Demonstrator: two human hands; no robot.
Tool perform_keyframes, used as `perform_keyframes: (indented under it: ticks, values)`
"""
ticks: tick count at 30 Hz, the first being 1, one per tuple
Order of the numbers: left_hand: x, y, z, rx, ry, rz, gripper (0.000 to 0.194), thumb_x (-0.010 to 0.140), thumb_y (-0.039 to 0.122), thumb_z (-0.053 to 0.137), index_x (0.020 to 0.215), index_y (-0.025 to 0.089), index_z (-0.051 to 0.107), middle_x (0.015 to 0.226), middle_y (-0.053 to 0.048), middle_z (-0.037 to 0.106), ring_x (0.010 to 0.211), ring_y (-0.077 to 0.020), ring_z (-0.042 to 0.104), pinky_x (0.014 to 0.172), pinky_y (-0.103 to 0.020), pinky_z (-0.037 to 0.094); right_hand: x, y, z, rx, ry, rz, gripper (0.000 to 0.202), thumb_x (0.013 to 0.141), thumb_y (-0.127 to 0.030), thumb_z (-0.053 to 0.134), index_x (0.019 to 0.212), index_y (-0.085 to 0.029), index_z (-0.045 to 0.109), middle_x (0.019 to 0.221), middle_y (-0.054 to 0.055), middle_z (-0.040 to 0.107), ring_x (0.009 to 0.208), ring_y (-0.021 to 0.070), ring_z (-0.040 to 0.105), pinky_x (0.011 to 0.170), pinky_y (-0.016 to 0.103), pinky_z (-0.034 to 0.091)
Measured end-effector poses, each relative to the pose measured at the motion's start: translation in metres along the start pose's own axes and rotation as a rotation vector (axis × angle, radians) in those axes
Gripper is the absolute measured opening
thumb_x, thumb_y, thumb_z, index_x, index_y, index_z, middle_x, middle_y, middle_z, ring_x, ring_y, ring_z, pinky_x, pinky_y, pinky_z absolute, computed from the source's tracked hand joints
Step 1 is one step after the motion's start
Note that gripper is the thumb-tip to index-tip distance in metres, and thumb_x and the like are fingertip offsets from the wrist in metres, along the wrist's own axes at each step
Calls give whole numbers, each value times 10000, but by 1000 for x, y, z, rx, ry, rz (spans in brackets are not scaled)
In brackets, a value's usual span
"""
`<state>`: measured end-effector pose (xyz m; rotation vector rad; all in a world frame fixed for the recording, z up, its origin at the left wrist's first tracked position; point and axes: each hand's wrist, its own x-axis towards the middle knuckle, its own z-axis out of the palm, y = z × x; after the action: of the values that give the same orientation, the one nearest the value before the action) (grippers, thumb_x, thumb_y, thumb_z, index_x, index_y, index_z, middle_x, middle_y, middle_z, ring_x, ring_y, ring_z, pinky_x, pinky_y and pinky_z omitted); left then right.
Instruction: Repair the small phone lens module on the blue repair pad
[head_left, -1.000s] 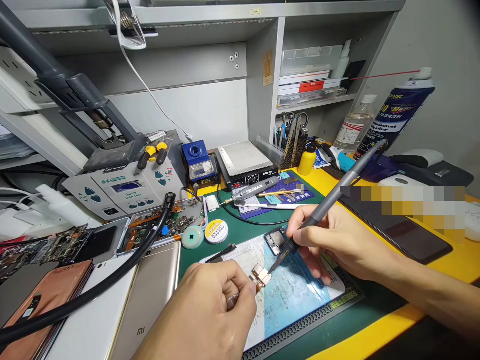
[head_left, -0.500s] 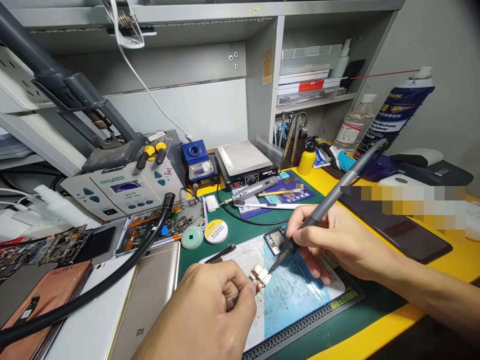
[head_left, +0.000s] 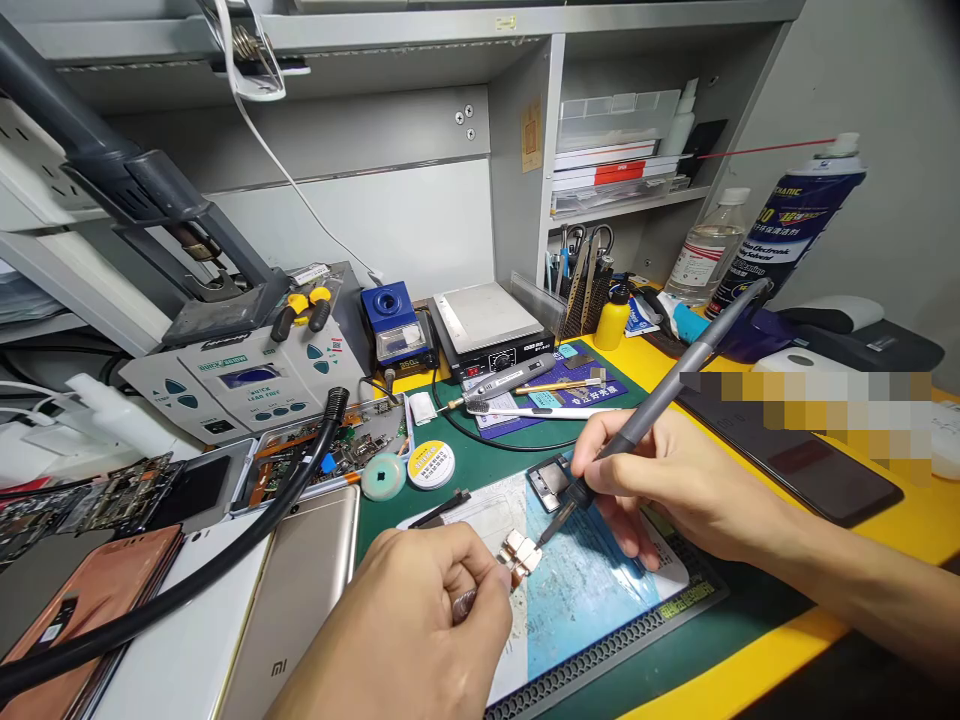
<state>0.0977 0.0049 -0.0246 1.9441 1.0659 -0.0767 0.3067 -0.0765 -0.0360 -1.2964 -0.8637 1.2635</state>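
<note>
The left hand (head_left: 405, 625) grips tweezers (head_left: 466, 603) pinching a small copper-coloured part (head_left: 522, 553) over the blue mat (head_left: 592, 590), while the right hand (head_left: 675, 490) grasps the soldering iron (head_left: 660, 400), tip touching that part, so soldering looks under way, not finished.

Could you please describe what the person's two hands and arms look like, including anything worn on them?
Both hands are bare: no gloves, rings, watch or wrist strap show. The left hand is seen from the back, its wrist running out of the bottom edge. The right hand leads into a bare forearm, with no sleeve in view up to the frame's right edge.
</note>
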Motion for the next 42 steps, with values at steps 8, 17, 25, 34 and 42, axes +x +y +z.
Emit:
perform_keyframes:
  ticks: [8,17,25,34,42]
  values:
    - [0,2,-1,21,2,18,343,811,470,493,701,176,632,510,40,396,476,-103,301,441,-270,122,1,0,1,-4,10,-2,20,793,-169,630,783,-151,633,467,-39,564,355,124,568,296,167,458]
    - [3,-8,4,8,3,39,407,848,512,457,694,173,620,517,39,387,476,-104,292,435,-271,121,2,1,-1,14,-2,1,31,797,-161,627,777,-144,643,453,-31,576,348,123,573,296,158,459]
    - [1,-1,2,25,23,19,362,820,481,483,687,178,631,519,42,390,484,-106,288,442,-275,132,1,2,-2,15,-5,-8,34,804,-153,626,779,-142,646,462,-37,571,359,125,580,302,165,470]
    - [1,0,2,9,22,7,337,796,478,508,688,179,622,514,47,391,471,-101,288,441,-277,121,1,1,0,21,6,-7,16,780,-156,634,770,-144,639,466,-45,557,365,131,584,299,172,470]
    - [1,-1,0,-13,14,33,308,776,459,541,627,189,532,486,51,363,450,-98,302,430,-260,99,1,-3,1,56,4,9,35,764,-161,623,736,-141,629,423,-27,567,335,118,555,302,156,448]
